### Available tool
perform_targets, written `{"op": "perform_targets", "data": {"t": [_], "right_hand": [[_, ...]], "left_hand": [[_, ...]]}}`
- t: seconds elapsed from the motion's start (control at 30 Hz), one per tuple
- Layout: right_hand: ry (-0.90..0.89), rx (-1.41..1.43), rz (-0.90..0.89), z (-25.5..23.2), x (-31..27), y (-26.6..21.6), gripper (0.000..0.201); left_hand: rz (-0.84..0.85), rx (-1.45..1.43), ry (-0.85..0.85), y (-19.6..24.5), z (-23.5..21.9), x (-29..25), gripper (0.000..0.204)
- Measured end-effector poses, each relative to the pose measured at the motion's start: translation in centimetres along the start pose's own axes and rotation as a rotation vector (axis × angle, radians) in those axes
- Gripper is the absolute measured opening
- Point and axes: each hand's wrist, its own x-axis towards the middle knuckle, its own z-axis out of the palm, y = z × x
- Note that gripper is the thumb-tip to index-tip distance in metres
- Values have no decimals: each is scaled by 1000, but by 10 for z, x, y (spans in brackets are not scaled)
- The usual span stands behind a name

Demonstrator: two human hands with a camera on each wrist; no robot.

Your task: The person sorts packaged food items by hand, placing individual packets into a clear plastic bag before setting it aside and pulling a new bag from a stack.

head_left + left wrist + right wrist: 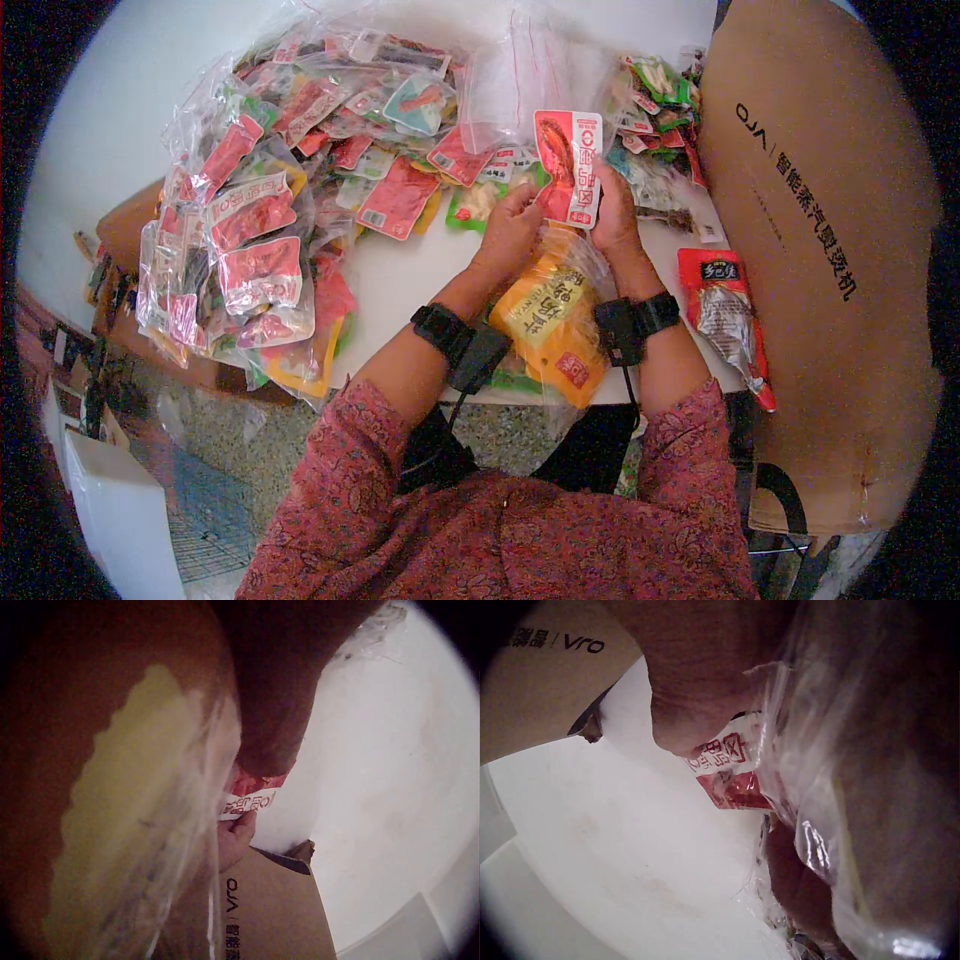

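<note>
A red-and-white snack packet (568, 165) stands upright between my two hands. My left hand (512, 235) pinches its lower left edge, with the fingers curled in. Along the right edge, my right hand (617, 212) grips it between thumb and fingers. Just below the hands, a clear plastic bag with a yellow-orange packet (550, 320) inside lies between my forearms. The bag's clear film (817, 840) covers much of the right wrist view. In the left wrist view, the packet (251, 796) shows partly behind the hand.
A big heap of bagged snack packets (270, 200) covers the table's left side. Clear empty bags (500, 90) lie at the back. More packets (655, 100) sit at the back right. A red-and-silver pouch (725, 315) lies beside a tall cardboard box (820, 270).
</note>
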Motion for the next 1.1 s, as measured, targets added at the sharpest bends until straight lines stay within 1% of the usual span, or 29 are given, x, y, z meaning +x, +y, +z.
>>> {"op": "perform_targets", "data": {"t": [0.03, 0.07, 0.13, 0.2, 0.27, 0.33, 0.37, 0.43, 0.47, 0.57, 0.6, 0.63, 0.67, 0.77, 0.8, 0.83, 0.87, 0.93, 0.97, 1.03, 1.07, 1.1], "right_hand": [[0, 0, 0, 0, 0, 0, 26], [-4, 6, 4, 0, -1, 0, 27], [-9, 13, 9, 1, -1, -1, 27], [12, -113, -57, 2, -1, -2, 33], [22, -112, -54, 5, -2, -2, 33], [33, -110, -50, 5, -3, -2, 34], [19, -132, -56, 4, -3, -3, 34], [6, -154, -61, 3, -2, -2, 34], [10, -127, -48, 2, -1, -2, 33], [6, -65, -29, 3, -1, -3, 30], [-2, -29, -23, 3, -2, -3, 28], [-2, -28, -23, 2, 0, -1, 28], [8, -34, -23, -1, 2, 0, 28], [35, -80, -37, -1, 2, 1, 27], [53, -120, -51, -2, 2, 2, 27], [52, -120, -51, -2, 3, 2, 27], [47, -135, -55, -3, 3, 1, 26], [43, -149, -59, -6, 3, 2, 24], [32, -158, -41, -7, 4, 3, 24], [21, -167, -23, -4, 3, 4, 24], [-51, -253, -72, -1, 2, 7, 25], [-123, -337, -122, 2, 1, 8, 27]], "left_hand": [[-137, -142, 11, 6, 2, -1, 14], [-138, -141, 11, 9, 2, -1, 14], [-215, -166, 12, 11, 0, -2, 14], [-211, -192, 1, 12, 0, -2, 14], [-206, -218, -11, 12, 0, -2, 13], [-141, -142, -27, 14, -1, -3, 14], [-142, -142, -27, 10, -1, -2, 14], [182, 138, -8, 0, -1, 1, 10], [182, 138, -8, -5, -3, 2, 10], [213, 179, 20, 0, -4, -1, 11], [144, 331, 4, 7, -5, -4, 13], [73, 482, -13, 12, -5, -6, 27], [73, 482, -13, 12, -6, -5, 27], [33, 425, -20, 7, -5, -3, 32], [132, 269, 10, 4, -3, -3, 14], [230, 111, 39, 0, -1, -2, 12], [229, 112, 40, -2, 0, -1, 12], [30, -13, 9, -7, -1, 3, 11], [30, -13, 9, -9, -2, 3, 11], [189, 22, 34, -1, -1, -1, 10], [190, 22, 34, 3, -1, -2, 10], [111, 3, 86, 10, 0, -4, 10]]}}
